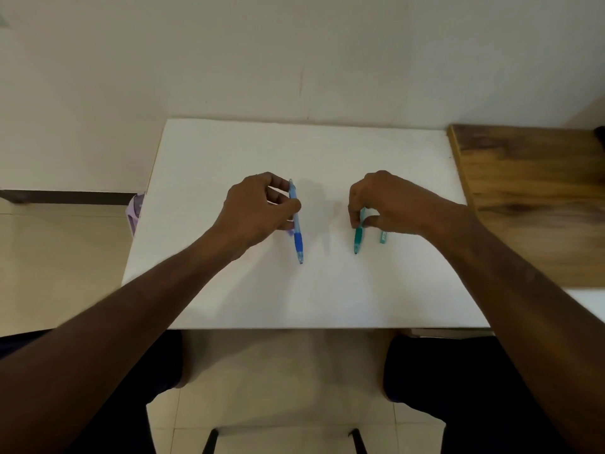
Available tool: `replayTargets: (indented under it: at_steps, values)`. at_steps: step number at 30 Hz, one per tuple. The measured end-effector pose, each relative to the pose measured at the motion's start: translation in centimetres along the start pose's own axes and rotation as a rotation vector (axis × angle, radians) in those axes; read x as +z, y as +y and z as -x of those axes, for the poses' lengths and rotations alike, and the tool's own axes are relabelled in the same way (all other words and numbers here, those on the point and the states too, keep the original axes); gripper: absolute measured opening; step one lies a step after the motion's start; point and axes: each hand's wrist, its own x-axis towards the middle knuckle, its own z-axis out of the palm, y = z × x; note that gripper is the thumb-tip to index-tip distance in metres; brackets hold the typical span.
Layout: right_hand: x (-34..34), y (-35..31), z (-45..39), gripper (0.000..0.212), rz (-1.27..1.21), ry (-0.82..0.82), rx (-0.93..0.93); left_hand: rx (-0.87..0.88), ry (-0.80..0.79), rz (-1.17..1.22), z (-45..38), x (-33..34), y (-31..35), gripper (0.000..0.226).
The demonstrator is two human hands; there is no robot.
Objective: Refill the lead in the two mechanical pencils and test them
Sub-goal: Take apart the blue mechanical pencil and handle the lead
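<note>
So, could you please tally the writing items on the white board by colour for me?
Blue: 1, the translucent blue plastic mechanical pencil, in the left hand.
Teal-green: 2, the green plastic mechanical pencil in the right hand, and a small teal lead case lying beside it.
Total: 3

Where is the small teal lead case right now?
The small teal lead case lies on the white table, just right of the green mechanical pencil, beneath the right hand.

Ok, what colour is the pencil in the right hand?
Green pencil, held by the right hand; head view.
</note>
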Motion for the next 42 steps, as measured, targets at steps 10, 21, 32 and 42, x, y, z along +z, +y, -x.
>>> replayTargets:
  at_steps: [10,21,32,42]
  values:
    - [0.6,-3.6,-1.3,0.008,-0.817,0.383,0.278,0.065,-0.023,0.088,0.6,1.8,0.2,0.036]
    - [0.8,-5.0,-0.8,0.032,-1.299,0.038,0.307,0.151,0.033,0.061,0.6,2.1,0.2,0.022]
    - [0.9,-5.3,-0.1,0.027,-1.064,-0.134,0.434,0.056,0.2,0.13,-1.2,0.7,1.9,0.027]
    - [2.0,-3.7,0.4,0.031,-1.051,0.005,0.549,0.236,-0.022,-0.552,-2.4,2.9,0.5,0.011]
